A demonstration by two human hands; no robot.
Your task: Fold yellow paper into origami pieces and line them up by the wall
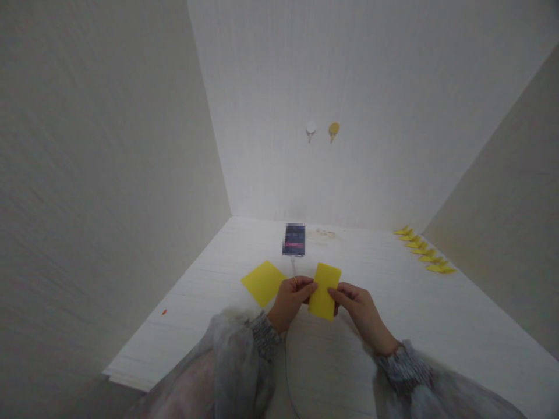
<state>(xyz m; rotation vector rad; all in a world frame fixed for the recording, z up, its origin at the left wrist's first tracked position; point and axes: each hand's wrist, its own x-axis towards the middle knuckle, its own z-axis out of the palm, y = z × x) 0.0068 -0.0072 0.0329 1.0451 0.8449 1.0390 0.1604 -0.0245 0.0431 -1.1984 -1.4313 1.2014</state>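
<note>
A folded yellow paper (325,290) is held just above the white table (209,302) between both hands. My left hand (292,299) pinches its left edge, fingers closed; a ring shows on one finger. My right hand (356,305) pinches its right edge, fingers closed too. A flat yellow paper square (263,282) lies on the table just left of my left hand.
A dark phone (294,240) lies behind the hands with a thin cable running toward me. A row of several small folded yellow paper pieces (423,251) lines the right side of the table. Two wall hooks, white (310,130) and yellow (334,129), sit on the back wall. Walls close in on three sides.
</note>
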